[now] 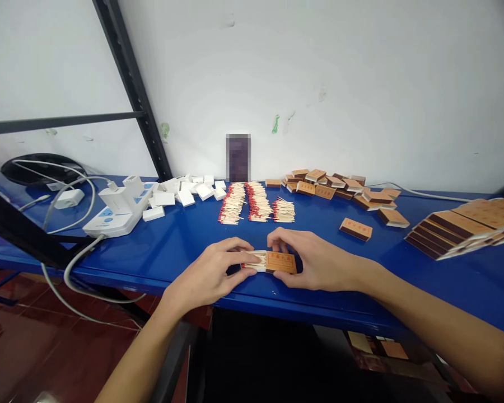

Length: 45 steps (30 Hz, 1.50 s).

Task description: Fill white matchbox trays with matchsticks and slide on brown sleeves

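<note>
Far left on the blue table [172, 240] we note a white power strip [117, 210] with a charger plugged in and grey cables looping off the edge. Just right of it lies a loose heap of white inner trays [185, 193]. Next come three piles of red-tipped matches [256, 204], side by side near the wall, with a blurred dark object [238, 157] standing behind them. At the front edge, below the matches, the left hand [212, 274] is curled, with thumb and fingertips pinched on the left end of a matchbox [273, 262]. The matchbox rests on the table between both hands, partly open: its white tray, filled with matches, sticks out to the left of the brown printed sleeve. The right hand [319, 263] is likewise curled, fingers over the far side and thumb at the near side, gripping the sleeve end. Further right, a scattered heap of brown boxes [336, 187] sits by the wall, one single box [355, 229] lies apart in front of it, and at far right we record neat overlapping rows of boxes [457, 226].
</note>
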{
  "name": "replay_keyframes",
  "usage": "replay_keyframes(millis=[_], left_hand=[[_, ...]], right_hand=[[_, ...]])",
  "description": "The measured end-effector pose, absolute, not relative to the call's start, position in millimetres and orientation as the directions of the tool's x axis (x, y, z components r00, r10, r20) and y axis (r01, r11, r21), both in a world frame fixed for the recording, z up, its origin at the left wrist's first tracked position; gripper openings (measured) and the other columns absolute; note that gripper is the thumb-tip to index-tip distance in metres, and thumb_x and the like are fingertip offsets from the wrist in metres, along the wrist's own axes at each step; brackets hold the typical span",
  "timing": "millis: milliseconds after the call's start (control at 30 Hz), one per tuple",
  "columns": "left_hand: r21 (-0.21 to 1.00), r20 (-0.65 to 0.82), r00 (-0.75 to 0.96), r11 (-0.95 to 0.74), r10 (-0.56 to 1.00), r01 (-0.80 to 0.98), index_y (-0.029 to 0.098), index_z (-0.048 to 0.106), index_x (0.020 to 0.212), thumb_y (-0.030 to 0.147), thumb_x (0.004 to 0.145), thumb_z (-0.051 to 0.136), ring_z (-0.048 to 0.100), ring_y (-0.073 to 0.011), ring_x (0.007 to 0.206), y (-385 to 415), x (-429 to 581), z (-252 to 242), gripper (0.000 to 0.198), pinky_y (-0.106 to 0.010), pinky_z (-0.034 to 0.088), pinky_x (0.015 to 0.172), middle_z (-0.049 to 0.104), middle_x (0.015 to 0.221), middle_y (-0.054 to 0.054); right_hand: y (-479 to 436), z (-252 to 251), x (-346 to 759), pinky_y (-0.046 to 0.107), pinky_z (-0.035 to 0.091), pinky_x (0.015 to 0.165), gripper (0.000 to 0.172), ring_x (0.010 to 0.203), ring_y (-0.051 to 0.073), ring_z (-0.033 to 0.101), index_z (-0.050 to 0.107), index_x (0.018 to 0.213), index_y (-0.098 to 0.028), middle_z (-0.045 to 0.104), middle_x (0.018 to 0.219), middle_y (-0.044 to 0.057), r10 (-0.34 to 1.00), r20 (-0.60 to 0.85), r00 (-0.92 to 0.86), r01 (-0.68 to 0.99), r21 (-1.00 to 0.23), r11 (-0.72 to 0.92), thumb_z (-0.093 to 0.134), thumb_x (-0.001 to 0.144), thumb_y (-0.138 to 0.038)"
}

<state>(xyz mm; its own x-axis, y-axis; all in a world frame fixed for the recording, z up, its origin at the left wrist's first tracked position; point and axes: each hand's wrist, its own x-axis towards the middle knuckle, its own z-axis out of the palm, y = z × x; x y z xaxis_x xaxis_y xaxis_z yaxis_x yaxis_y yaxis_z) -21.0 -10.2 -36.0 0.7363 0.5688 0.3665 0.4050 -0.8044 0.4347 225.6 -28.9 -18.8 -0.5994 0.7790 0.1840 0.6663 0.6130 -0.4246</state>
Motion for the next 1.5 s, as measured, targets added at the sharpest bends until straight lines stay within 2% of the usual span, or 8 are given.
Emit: replay_keyframes(millis=[300, 433, 567, 667, 800, 967, 1200, 1500], left_hand=[[0.425, 0.382, 0.727, -0.807, 0.571, 0.410, 0.025, 0.064, 0.125, 0.029, 0.097, 0.054, 0.061, -0.0177, 0.107, -11, -20, -36, 0.030, -0.033, 0.052, 0.095, 0.062, 0.118, -0.005], [0.363, 0.352, 0.749, -0.819, 0.562, 0.445, 0.025, 0.058, 0.132, 0.028, 0.100, 0.047, 0.057, -0.0180, 0.118, -12, -21, -36, 0.034, -0.035, 0.049, 0.102, 0.058, 0.127, -0.006], [0.280, 0.343, 0.757, -0.830, 0.555, 0.482, 0.025, 0.056, 0.134, 0.026, 0.102, 0.041, 0.052, -0.0191, 0.126, -14, -20, -37, 0.035, -0.038, 0.047, 0.107, 0.053, 0.138, -0.006], [0.201, 0.348, 0.763, -0.838, 0.546, 0.508, 0.022, 0.057, 0.133, 0.025, 0.102, 0.039, 0.052, -0.0203, 0.126, -16, -19, -38, 0.035, -0.040, 0.048, 0.106, 0.054, 0.139, -0.007], [0.144, 0.350, 0.778, -0.850, 0.522, 0.506, 0.018, 0.056, 0.134, 0.019, 0.102, 0.039, 0.053, -0.0209, 0.124, -17, -19, -41, 0.037, -0.040, 0.049, 0.105, 0.056, 0.139, -0.007], [0.183, 0.387, 0.765, -0.856, 0.514, 0.483, 0.018, 0.054, 0.136, 0.012, 0.099, 0.041, 0.049, -0.0199, 0.127, -15, -22, -43, 0.040, -0.039, 0.048, 0.107, 0.054, 0.142, -0.006], [0.205, 0.386, 0.765, -0.856, 0.516, 0.474, 0.020, 0.053, 0.136, 0.007, 0.096, 0.042, 0.049, -0.0198, 0.128, -15, -23, -42, 0.043, -0.040, 0.049, 0.106, 0.053, 0.143, -0.006], [0.225, 0.406, 0.749, -0.851, 0.524, 0.474, 0.022, 0.052, 0.136, 0.005, 0.096, 0.041, 0.052, -0.0178, 0.125, -16, -24, -45, 0.045, -0.037, 0.050, 0.106, 0.056, 0.138, -0.006]], right_hand=[[-25, -23, 228, 0.028, 0.043, 0.070, 0.027, 0.076, 0.015, 0.053, 0.050, 0.100, -0.023, 0.059, 0.091, 0.000, 0.736, 0.290, -0.612, 0.599, -0.438, 0.670, 0.068, 0.079, -0.026], [-22, -25, 229, 0.028, 0.043, 0.069, 0.028, 0.076, 0.015, 0.053, 0.049, 0.099, -0.023, 0.059, 0.091, 0.000, 0.722, 0.350, -0.597, 0.586, -0.425, 0.690, 0.068, 0.079, -0.026], [-20, -25, 229, 0.029, 0.044, 0.072, 0.027, 0.080, 0.016, 0.055, 0.050, 0.101, -0.023, 0.061, 0.095, 0.002, 0.735, 0.309, -0.604, 0.594, -0.440, 0.673, 0.067, 0.080, -0.026], [-19, -25, 229, 0.029, 0.045, 0.073, 0.024, 0.082, 0.016, 0.056, 0.052, 0.100, -0.023, 0.061, 0.095, 0.001, 0.746, 0.270, -0.609, 0.595, -0.467, 0.654, 0.066, 0.082, -0.027], [-17, -28, 229, 0.028, 0.045, 0.072, 0.022, 0.079, 0.015, 0.055, 0.052, 0.097, -0.022, 0.061, 0.093, 0.001, 0.739, 0.303, -0.601, 0.571, -0.484, 0.663, 0.067, 0.082, -0.028], [-14, -33, 227, 0.028, 0.045, 0.069, 0.025, 0.075, 0.014, 0.054, 0.051, 0.093, -0.022, 0.060, 0.087, 0.000, 0.741, 0.378, -0.555, 0.531, -0.524, 0.666, 0.070, 0.079, -0.029], [-14, -37, 225, 0.027, 0.046, 0.066, 0.024, 0.072, 0.014, 0.054, 0.053, 0.091, -0.022, 0.061, 0.084, -0.001, 0.754, 0.401, -0.520, 0.496, -0.576, 0.649, 0.072, 0.077, -0.029], [-14, -40, 225, 0.029, 0.050, 0.072, 0.026, 0.079, 0.015, 0.058, 0.054, 0.091, -0.022, 0.060, 0.090, 0.001, 0.814, 0.322, -0.483, 0.340, -0.788, 0.513, 0.073, 0.077, -0.031]])
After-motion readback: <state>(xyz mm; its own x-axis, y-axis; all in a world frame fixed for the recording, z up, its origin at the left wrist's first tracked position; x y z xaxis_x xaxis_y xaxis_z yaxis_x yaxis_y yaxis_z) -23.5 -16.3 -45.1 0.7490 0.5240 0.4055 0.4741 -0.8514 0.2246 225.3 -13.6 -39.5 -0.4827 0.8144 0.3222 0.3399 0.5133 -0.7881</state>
